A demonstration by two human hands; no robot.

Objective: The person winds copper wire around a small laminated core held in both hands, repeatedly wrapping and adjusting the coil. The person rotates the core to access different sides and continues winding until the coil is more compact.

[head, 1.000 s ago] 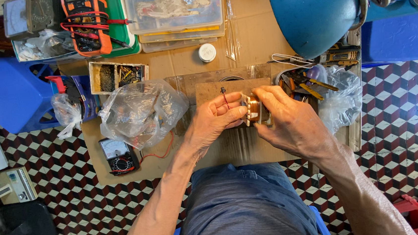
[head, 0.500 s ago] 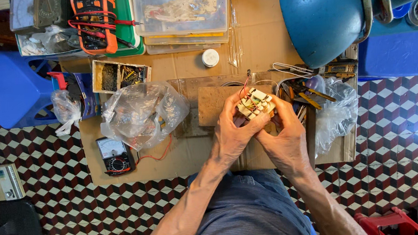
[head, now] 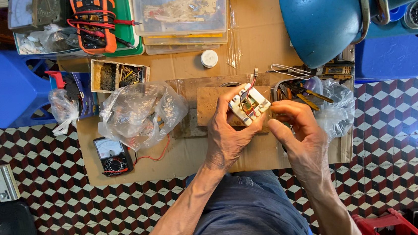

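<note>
Here, near to far
Left hand (head: 230,135): fingers curled around a small white electrical part (head: 249,105), holding it tilted above the wooden block (head: 212,106)
Right hand (head: 297,130): fingertips pinched narrow at the part's right edge; whether they hold anything of their own I cannot tell
Step in hand: judged as close work on the part's open face, where red and yellow wires show
Next move: likely calls for a steady left grip and a fine pinch from the right
Analog meter (head: 113,156): black, on the cardboard sheet (head: 172,157), left of the hands, red lead trailing
Clear plastic bag (head: 139,113): crumpled, just beyond the meter
Small parts box (head: 118,75): open cardboard, dark hardware inside
White round cap (head: 209,58): alone on the cardboard
Orange multimeter (head: 93,22): far left, leads wrapped round it
Clear flat cases (head: 181,15): stacked, far centre
Blue lamp shade (head: 328,16): far right, over the tools
</note>
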